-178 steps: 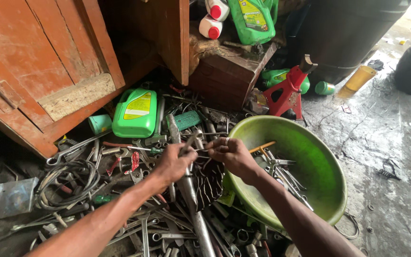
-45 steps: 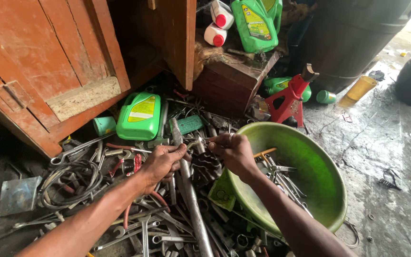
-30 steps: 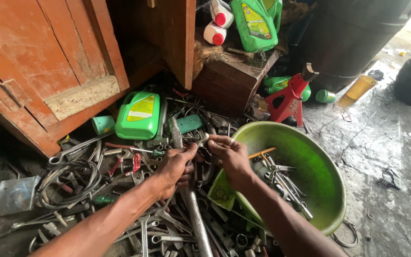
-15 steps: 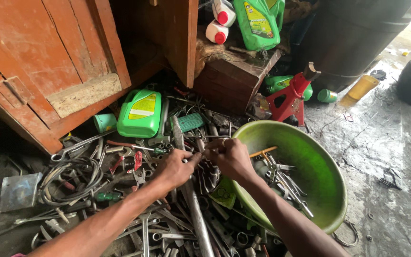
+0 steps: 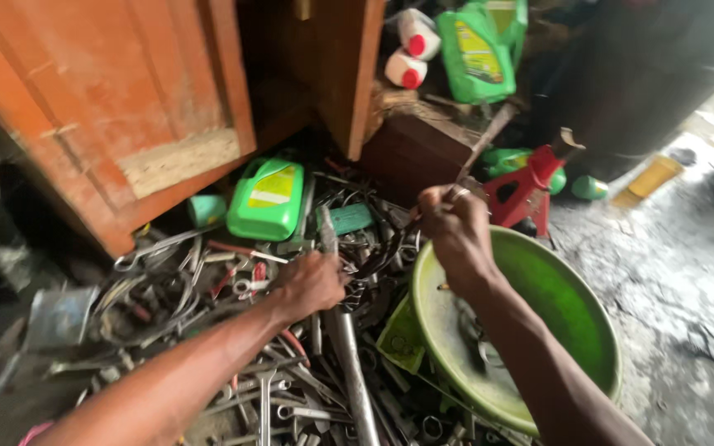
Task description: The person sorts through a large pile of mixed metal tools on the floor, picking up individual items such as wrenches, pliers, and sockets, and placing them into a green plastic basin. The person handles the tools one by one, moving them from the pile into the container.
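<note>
An orange-red wooden cabinet door [image 5: 117, 107] fills the upper left of the frame, a paler scraped patch along its lower edge. Below it, across the lower left, grey wrenches and loops of wire [image 5: 167, 289] lie in a tangled heap on the floor. A flat green jug [image 5: 267, 198] with a yellow label lies on its side just above the heap, left of centre.

The left hand [image 5: 311, 283] rests palm down on the pile at centre, fingers curled into the metal; what they close on, I cannot tell. A long grey steel bar [image 5: 345, 347] runs from under that hand toward the bottom edge.

Right of centre, the right hand [image 5: 454, 227] is lifted above the pile, fingers pinched together on a slim dark metal rod [image 5: 481, 144]. The rod is thin, dull and straight, slanting up to the right from the fist toward the upper middle of the frame.

Under that forearm sits a round green plastic basin [image 5: 572, 306], a few metal bits inside. Behind it stands a red jack stand [image 5: 530, 182], and at the top 1 green bottle [image 5: 474, 49] beside 2 white red-capped ones [image 5: 411, 49].
</note>
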